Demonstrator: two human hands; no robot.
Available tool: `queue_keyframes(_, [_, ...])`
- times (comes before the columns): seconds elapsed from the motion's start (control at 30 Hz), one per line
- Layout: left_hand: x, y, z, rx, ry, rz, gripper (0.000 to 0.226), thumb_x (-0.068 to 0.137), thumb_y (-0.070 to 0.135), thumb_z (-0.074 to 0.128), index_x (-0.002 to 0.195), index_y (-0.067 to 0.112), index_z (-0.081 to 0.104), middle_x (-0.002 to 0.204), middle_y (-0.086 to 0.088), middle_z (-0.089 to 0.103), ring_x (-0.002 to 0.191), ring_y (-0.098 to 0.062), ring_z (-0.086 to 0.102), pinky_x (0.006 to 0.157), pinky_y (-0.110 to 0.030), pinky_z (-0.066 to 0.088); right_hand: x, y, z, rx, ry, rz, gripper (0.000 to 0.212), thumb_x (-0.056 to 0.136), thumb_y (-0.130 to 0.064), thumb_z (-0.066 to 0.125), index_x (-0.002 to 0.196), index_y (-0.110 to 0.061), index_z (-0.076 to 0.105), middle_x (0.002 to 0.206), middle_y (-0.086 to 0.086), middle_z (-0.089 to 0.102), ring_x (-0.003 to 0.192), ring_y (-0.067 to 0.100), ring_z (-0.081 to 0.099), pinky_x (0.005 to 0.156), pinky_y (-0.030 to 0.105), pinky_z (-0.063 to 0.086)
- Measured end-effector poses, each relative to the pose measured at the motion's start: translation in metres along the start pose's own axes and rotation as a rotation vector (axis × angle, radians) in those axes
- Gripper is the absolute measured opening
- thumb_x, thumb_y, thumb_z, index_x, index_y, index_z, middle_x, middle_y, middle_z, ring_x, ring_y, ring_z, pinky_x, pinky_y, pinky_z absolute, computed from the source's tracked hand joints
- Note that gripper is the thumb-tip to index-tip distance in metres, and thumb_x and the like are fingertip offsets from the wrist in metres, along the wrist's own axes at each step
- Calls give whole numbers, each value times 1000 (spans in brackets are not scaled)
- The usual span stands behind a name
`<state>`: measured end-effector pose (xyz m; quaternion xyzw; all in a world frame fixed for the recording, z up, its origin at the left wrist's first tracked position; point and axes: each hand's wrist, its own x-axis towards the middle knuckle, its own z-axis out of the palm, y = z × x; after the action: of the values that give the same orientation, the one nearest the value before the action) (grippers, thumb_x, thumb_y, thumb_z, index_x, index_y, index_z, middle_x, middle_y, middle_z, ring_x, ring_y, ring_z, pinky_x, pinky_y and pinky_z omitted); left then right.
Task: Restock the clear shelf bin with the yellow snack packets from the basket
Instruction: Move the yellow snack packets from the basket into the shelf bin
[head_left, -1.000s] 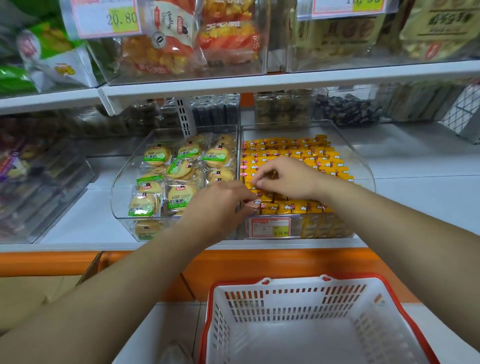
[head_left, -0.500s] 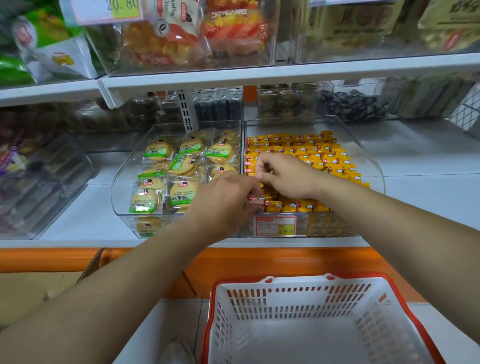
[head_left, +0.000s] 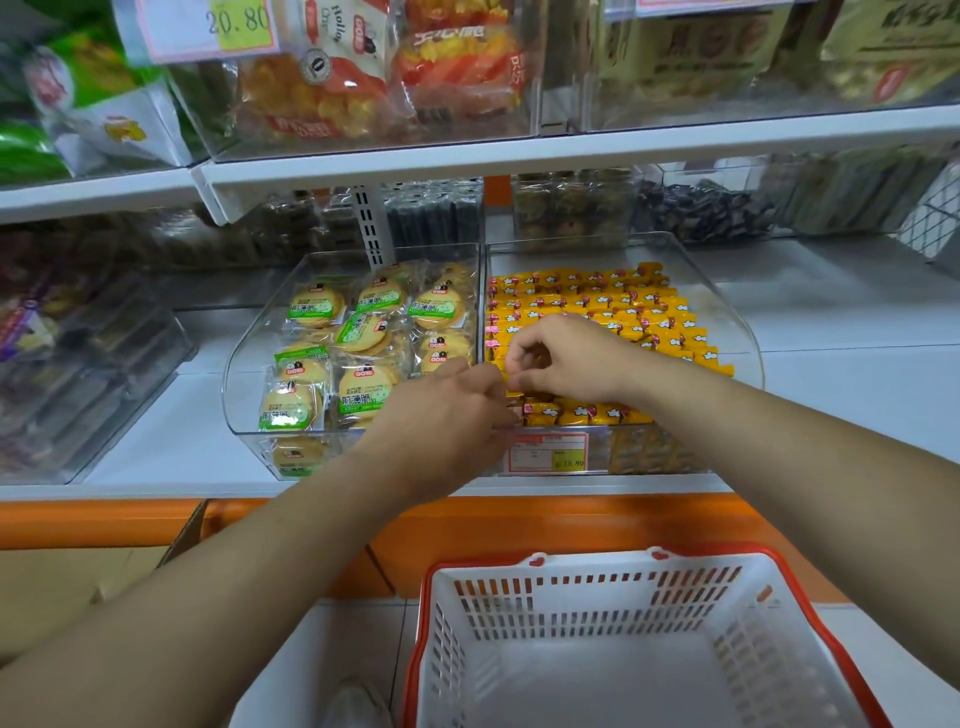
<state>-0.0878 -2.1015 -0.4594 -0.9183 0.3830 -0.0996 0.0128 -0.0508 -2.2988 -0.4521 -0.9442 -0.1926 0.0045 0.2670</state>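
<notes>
A person's left hand (head_left: 452, 410) curls at the front-left corner of the yellow snack packets (head_left: 623, 306); its grip cannot be told. Touching it, the right hand (head_left: 566, 358) pinches a packet. The clear shelf bin (head_left: 748, 332) looks full. The basket (head_left: 519, 623) below shows no packets, so probably only tidying remains.
</notes>
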Motion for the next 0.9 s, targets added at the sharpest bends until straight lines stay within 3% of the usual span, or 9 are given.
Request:
queue_keyframes(0.13, [-10, -6, 0, 4, 49, 21, 33, 100, 39, 56, 130, 32, 67, 131, 12, 60, 106, -17, 50, 72, -34, 52, 4, -4, 13, -183, 15, 32, 14, 88, -25, 73, 74, -24, 70, 75, -9, 66, 77, 7, 58, 74, 37, 54])
queue_keyframes(0.27, [-11, 1, 3, -6, -14, 0, 38, 100, 38, 54, 137, 34, 60, 134, 14, 59, 107, -17, 52, 71, -32, 52, -1, -6, 11, -82, -6, 40, 22, 93, -23, 65, 73, -17, 74, 74, -5, 68, 74, 8, 61, 69, 32, 48])
queue_keyframes(0.33, [-9, 6, -1, 44, -6, -6, 37, 101, 40, 50, 135, 34, 62, 130, 13, 62, 104, -17, 50, 73, -31, 50, -12, -4, 5, -28, 15, 46, 26, 98, -31, 59, 83, -16, 75, 82, -6, 67, 81, 11, 61, 73, 32, 48])
queue_keyframes(0.4, [-5, 12, -4, 106, 28, -22, 36, 101, 42, 46, 128, 31, 66, 124, 11, 66, 103, -18, 48, 80, -33, 49, -29, 5, 3, -123, 131, 53, 27, 99, -43, 51, 100, -26, 73, 101, -6, 66, 98, 13, 59, 86, 35, 48])
queue_keyframes(0.5, [7, 35, 0, 18, 108, -58, 36, 102, 34, 46, 132, 21, 63, 130, 3, 64, 117, -21, 50, 93, -36, 49, -58, 28, 4, -281, 314, 170, 42, 99, -52, 43, 131, -30, 59, 134, -3, 55, 125, 21, 48, 102, 41, 41])
queue_keyframes(0.57, [21, 57, 6, -191, 122, -115, 44, 104, 32, 49, 145, 19, 51, 146, -1, 54, 134, -22, 44, 103, -39, 46, -72, 46, 1, -346, 304, 287, 52, 98, -55, 39, 143, -30, 46, 148, 0, 44, 135, 25, 39, 110, 43, 35])
queue_keyframes(0.67, [50, 77, 18, -335, 24, -250, 61, 106, 44, 40, 159, 17, 27, 167, -6, 26, 154, -25, 18, 122, -44, 23, -77, 64, -2, -384, 205, 387, 69, 98, -60, 32, 157, -27, 19, 164, 4, 18, 149, 28, 17, 121, 43, 18])
queue_keyframes(0.77, [76, 72, 36, -289, -127, -347, 69, 106, 56, 18, 163, 19, 7, 171, -9, 1, 158, -30, -3, 125, -51, 2, -70, 73, 1, -368, 102, 406, 72, 97, -66, 20, 157, -34, -6, 167, -2, -7, 153, 23, -5, 124, 45, 3])
queue_keyframes(0.9, [103, 53, 57, -220, -209, -376, 70, 103, 61, 5, 162, 25, -7, 170, -5, -14, 156, -29, -15, 123, -52, -8, -56, 83, 4, -334, 32, 459, 70, 95, -70, 9, 155, -41, -11, 164, -5, -19, 151, 21, -17, 120, 45, -7])
